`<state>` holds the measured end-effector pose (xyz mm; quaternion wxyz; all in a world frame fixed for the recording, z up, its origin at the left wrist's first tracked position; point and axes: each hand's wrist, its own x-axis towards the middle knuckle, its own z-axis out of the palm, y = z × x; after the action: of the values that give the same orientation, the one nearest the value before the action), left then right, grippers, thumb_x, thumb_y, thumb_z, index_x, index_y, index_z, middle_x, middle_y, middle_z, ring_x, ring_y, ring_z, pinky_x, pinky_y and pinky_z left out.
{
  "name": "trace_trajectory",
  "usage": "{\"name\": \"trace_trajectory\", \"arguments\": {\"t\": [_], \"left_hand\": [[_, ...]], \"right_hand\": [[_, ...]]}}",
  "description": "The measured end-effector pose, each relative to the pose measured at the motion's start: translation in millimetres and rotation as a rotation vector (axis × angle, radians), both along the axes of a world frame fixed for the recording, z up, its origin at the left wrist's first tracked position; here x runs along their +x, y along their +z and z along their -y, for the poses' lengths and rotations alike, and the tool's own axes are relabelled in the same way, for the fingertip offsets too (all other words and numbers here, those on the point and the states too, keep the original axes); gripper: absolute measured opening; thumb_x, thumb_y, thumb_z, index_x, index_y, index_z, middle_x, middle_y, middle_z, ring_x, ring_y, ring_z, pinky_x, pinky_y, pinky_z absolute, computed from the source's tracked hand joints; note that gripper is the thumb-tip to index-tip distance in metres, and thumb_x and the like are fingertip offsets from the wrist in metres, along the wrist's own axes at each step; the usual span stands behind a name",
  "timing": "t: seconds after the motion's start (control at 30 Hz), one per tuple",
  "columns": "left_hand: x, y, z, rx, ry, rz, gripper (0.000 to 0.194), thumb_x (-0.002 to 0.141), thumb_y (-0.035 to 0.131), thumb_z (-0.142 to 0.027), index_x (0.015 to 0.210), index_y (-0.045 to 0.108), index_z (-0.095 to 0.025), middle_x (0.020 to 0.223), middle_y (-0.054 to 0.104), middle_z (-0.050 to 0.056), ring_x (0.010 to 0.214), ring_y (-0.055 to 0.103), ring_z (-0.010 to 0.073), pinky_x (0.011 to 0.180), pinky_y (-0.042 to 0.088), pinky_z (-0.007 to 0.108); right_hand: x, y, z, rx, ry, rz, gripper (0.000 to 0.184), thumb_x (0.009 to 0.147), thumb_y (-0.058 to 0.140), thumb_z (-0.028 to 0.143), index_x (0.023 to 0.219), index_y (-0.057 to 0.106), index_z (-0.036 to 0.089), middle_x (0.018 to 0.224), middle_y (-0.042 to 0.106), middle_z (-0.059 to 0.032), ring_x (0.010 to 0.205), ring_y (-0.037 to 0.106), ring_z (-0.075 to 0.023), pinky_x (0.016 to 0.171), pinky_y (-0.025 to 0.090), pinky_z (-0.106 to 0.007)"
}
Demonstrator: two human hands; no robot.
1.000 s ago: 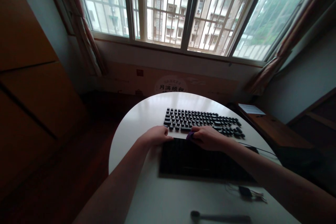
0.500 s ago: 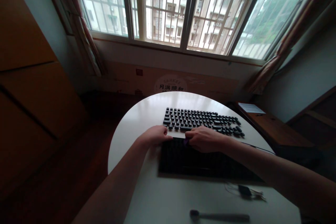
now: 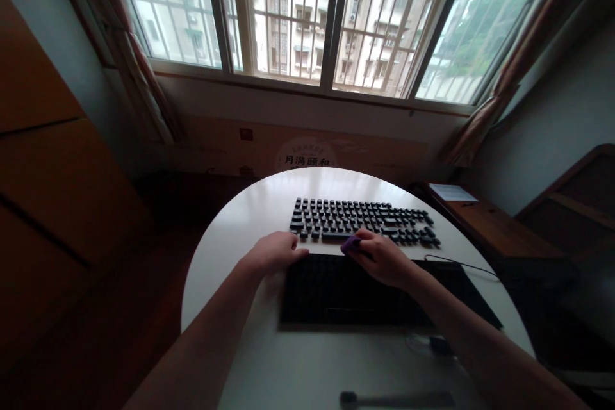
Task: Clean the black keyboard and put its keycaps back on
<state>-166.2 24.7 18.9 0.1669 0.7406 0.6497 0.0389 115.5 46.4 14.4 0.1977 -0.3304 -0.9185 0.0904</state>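
A black keyboard base [image 3: 336, 298] with a cable lies flat on the white round table. My left hand [image 3: 278, 248] is closed at its upper left corner, with the thumb along the edge and the other fingers curled. Over the upper middle of the base, my right hand [image 3: 382, 259] pinches a small purple cloth [image 3: 350, 244]; most of it is hidden by the fingers. Just beyond the base, loose black keycaps [image 3: 346, 209] are laid out in keyboard rows.
Near the front edge lies a dark brush-like tool [image 3: 396, 399], blurred. A small black item with thin wires [image 3: 439, 346] sits partly behind my right forearm. The cable [image 3: 464, 264] runs off to the right. A wooden desk with a paper [image 3: 451, 193] stands right of the table [image 3: 211, 282].
My right hand has lifted slightly toward the keycaps, and more of the purple cloth shows. My left hand stays at the corner. The whole view has shifted a little.
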Motion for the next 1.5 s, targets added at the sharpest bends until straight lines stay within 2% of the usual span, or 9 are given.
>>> {"name": "trace_trajectory", "arguments": {"t": [0.23, 0.37, 0.47, 0.6, 0.77, 1.0, 1.17, 1.33, 1.5], "left_hand": [[43.8, 3.2, 11.6, 0.435, -0.026, 0.020, 0.019, 0.094, 0.049, -0.035, 0.088, 0.060, -0.021, 0.093, 0.066, 0.006, 0.091, 0.060, 0.0234, 0.076, 0.044, 0.032], [64.2, -9.6, 12.1, 0.452, -0.207, 0.084, 0.015, 0.094, 0.050, -0.026, 0.101, 0.062, -0.020, 0.103, 0.066, 0.006, 0.101, 0.057, 0.0237, 0.089, 0.045, 0.035], [71.3, -18.2, 11.1, 0.396, -0.314, 0.070, 0.026, 0.093, 0.052, -0.023, 0.116, 0.061, -0.019, 0.113, 0.066, 0.008, 0.106, 0.056, 0.0241, 0.095, 0.044, 0.036], [73.2, -22.1, 10.7, 0.355, -0.308, 0.004, 0.024, 0.095, 0.050, -0.028, 0.110, 0.066, -0.020, 0.109, 0.067, 0.007, 0.102, 0.058, 0.0246, 0.092, 0.044, 0.038], [72.5, -19.8, 9.2, 0.312, -0.299, -0.041, 0.022, 0.095, 0.047, -0.031, 0.102, 0.066, -0.021, 0.104, 0.066, 0.006, 0.096, 0.059, 0.0239, 0.087, 0.044, 0.037], [73.5, -15.8, 6.1, 0.220, -0.314, -0.098, 0.023, 0.096, 0.040, -0.030, 0.105, 0.060, -0.022, 0.107, 0.066, 0.006, 0.101, 0.058, 0.0227, 0.088, 0.044, 0.034], [80.1, -13.3, -2.1, 0.194, -0.334, -0.160, 0.021, 0.094, 0.041, -0.029, 0.098, 0.060, -0.021, 0.102, 0.066, 0.007, 0.096, 0.060, 0.0233, 0.084, 0.044, 0.034], [88.0, -15.1, -6.7, 0.192, -0.264, -0.181, 0.025, 0.092, 0.038, -0.028, 0.090, 0.062, -0.021, 0.096, 0.069, 0.008, 0.090, 0.062, 0.0248, 0.078, 0.046, 0.035], [88.3, -22.6, -2.6, 0.244, -0.202, -0.165, 0.026, 0.092, 0.037, -0.026, 0.091, 0.062, -0.022, 0.098, 0.069, 0.007, 0.095, 0.062, 0.0248, 0.081, 0.045, 0.035]], "right_hand": [[-6.3, -13.0, 8.0, 0.108, 0.071, 0.048, 0.019, 0.092, 0.059, 0.027, 0.085, 0.074, 0.019, 0.121, 0.063, -0.0101, 0.107, 0.058, -0.0246, 0.093, 0.046, -0.040], [-4.0, -9.8, 12.1, 0.140, 0.090, 0.087, 0.018, 0.092, 0.059, 0.028, 0.087, 0.075, 0.022, 0.137, 0.058, -0.0077, 0.113, 0.058, -0.0268, 0.097, 0.043, -0.044], [-2.4, -5.8, 15.5, 0.172, 0.064, 0.080, 0.016, 0.092, 0.059, 0.027, 0.090, 0.075, 0.022, 0.139, 0.057, -0.0070, 0.116, 0.057, -0.0283, 0.097, 0.040, -0.047], [9.2, 3.2, 14.5, 0.191, 0.002, -0.049, 0.021, 0.094, 0.054, 0.024, 0.084, 0.071, 0.020, 0.106, 0.071, -0.0075, 0.097, 0.062, -0.0233, 0.090, 0.041, -0.041], [34.3, 20.3, 9.4, 0.156, -0.177, -0.373, 0.035, 0.095, 0.048, 0.026, 0.061, 0.050, 0.019, 0.067, 0.057, -0.0022, 0.061, 0.053, -0.0149, 0.060, 0.037, -0.029], [49.6, 32.9, 2.9, 0.193, -0.336, -0.678, 0.037, 0.094, 0.047, 0.029, 0.059, 0.040, 0.022, 0.059, 0.046, 0.0021, 0.055, 0.045, -0.0133, 0.055, 0.033, -0.028], [53.1, 24.2, -6.1, 0.099, -0.188, -0.491, 0.040, 0.095, 0.050, 0.030, 0.057, 0.042, 0.020, 0.063, 0.048, 0.0013, 0.058, 0.048, -0.0127, 0.058, 0.035, -0.027], [46.5, 5.4, -9.5, -0.023, 0.018, -0.174, 0.034, 0.095, 0.053, 0.031, 0.065, 0.059, 0.017, 0.075, 0.055, -0.0012, 0.061, 0.051, -0.0114, 0.058, 0.036, -0.025], [35.2, -7.7, -6.6, 0.065, 0.075, 0.006, 0.016, 0.090, 0.061, 0.025, 0.078, 0.068, 0.019, 0.082, 0.061, -0.0032, 0.070, 0.057, -0.0145, 0.064, 0.040, -0.027]]}}
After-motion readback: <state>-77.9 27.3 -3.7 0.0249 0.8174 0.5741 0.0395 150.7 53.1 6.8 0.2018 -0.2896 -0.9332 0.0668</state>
